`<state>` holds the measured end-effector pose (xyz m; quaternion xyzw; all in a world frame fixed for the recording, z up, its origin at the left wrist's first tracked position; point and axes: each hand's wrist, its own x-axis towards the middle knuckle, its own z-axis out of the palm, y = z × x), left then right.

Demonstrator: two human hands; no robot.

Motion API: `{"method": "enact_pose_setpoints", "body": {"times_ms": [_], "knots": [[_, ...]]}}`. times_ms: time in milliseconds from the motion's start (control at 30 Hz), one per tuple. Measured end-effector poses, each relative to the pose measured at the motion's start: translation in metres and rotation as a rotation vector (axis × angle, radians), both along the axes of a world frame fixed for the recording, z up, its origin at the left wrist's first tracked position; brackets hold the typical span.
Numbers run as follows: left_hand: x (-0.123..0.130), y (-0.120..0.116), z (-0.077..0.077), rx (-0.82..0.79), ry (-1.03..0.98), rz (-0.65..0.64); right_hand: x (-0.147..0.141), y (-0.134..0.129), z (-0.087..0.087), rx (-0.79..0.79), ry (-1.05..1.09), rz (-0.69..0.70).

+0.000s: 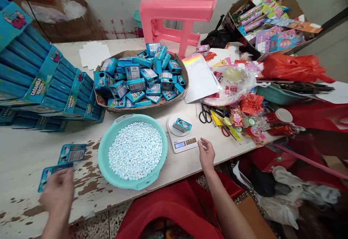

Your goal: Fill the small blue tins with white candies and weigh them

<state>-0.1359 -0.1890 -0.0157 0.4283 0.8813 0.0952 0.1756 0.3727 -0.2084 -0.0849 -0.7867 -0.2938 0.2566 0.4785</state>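
My left hand (58,190), blurred by motion, is over a flat blue printed carton (46,176) at the table's left. Its fingers are smeared, so a grip cannot be made out. Just beyond lies a second flat carton (72,153). My right hand (206,153) hovers by the right corner of a white digital scale (187,144), fingers loosely bent and apart, with nothing visible in them. One small blue candy box (182,125) rests on the scale's round plate. Between my hands stands a turquoise basin (102,159) of small pale candies (136,151).
Behind the basin, a cardboard tray (144,107) holds many blue boxes. Stacked blue display cartons (49,75) rise at left. A pink stool (176,7) lies at the back. Scissors (204,114), bags and wrappers crowd the right, below an open carton (272,25).
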Motion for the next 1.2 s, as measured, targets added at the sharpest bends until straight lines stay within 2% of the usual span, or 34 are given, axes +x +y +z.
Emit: {"method": "enact_pose_setpoints", "body": {"times_ms": [33,133,200,267,367,433,533,600,667,800,867,933,1033,1100,1200], "knots": [[0.025,0.007,0.002,0.087,0.017,-0.009,0.0,0.001,-0.001,0.003,0.007,0.002],[0.101,0.032,-0.001,0.116,-0.095,-0.297,0.0,0.007,-0.001,0.016,0.026,0.026],[0.139,0.046,-0.009,0.102,-0.189,-0.458,0.001,0.013,0.0,0.026,0.033,0.05],[0.166,0.053,-0.02,0.087,-0.241,-0.637,0.003,0.019,0.001,0.037,0.038,0.073],[0.192,0.05,-0.035,0.046,-0.196,-0.908,0.008,0.028,0.002,0.048,0.044,0.098],[0.205,0.045,-0.042,-0.004,-0.127,-0.994,0.01,0.032,0.001,0.05,0.052,0.109],[0.214,0.046,-0.045,-0.074,-0.117,-0.942,0.012,0.037,0.0,0.051,0.067,0.13],[0.211,0.053,-0.043,-0.082,-0.241,-0.788,0.011,0.04,0.001,0.055,0.078,0.152],[0.202,0.063,-0.041,-0.066,-0.52,-0.534,0.01,0.042,0.003,0.06,0.087,0.174],[0.183,0.081,-0.036,-0.082,-1.196,0.075,0.012,0.042,0.005,0.058,0.105,0.183],[0.182,0.087,-0.032,-0.131,-1.359,0.205,0.016,0.039,0.005,0.049,0.114,0.172],[0.188,0.093,-0.025,-0.188,-1.405,0.209,0.021,0.034,0.003,0.041,0.122,0.157],[0.212,0.104,-0.011,-0.216,-1.299,0.063,0.03,0.026,0.001,0.032,0.132,0.129],[0.236,0.114,-0.001,-0.203,-1.169,-0.157,0.036,0.021,-0.001,0.029,0.139,0.109],[0.283,0.132,0.013,-0.188,-0.947,-0.585,0.044,0.014,-0.003,0.031,0.149,0.081]]}}
